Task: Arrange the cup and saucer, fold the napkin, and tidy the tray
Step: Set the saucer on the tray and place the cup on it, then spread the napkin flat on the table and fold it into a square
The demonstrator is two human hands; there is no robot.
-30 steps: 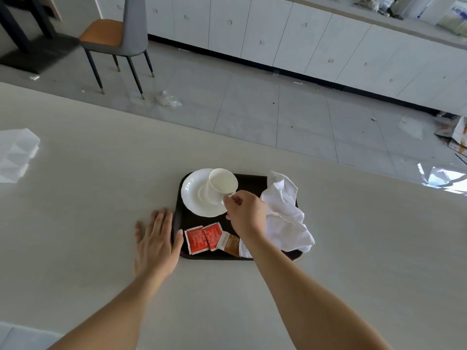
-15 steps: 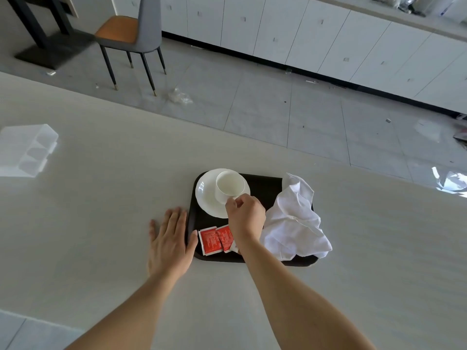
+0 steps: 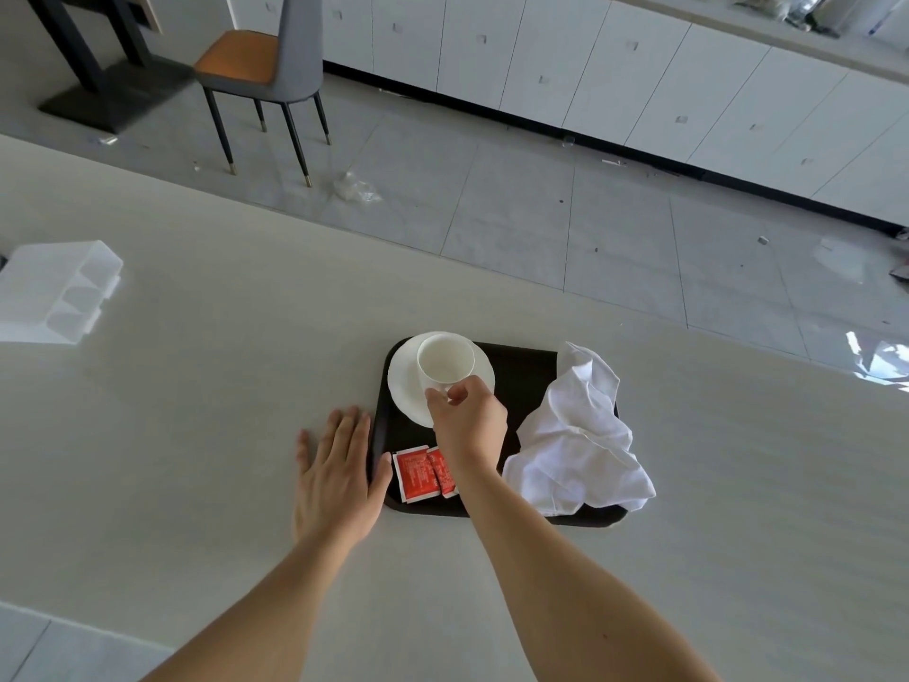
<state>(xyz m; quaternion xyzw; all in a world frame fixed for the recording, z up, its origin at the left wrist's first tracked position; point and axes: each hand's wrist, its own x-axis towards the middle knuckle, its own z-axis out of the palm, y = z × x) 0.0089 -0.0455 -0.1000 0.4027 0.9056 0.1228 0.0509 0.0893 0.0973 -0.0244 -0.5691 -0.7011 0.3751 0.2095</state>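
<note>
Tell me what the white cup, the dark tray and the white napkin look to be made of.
The white cup looks like glazed ceramic or porcelain: smooth, uniformly white, with a thin rim. The dark rectangular tray seems to be moulded plastic with a matte finish, rounded corners and a raised lip, though that is uncertain. The crumpled white napkin looks like woven cloth: it keeps soft, deep folds rather than the sharp creases of paper.

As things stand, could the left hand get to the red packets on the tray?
Probably yes: the left hand lies flat beside the tray, thumb at its rim, and the red packets lie just inside, uncovered.
</note>
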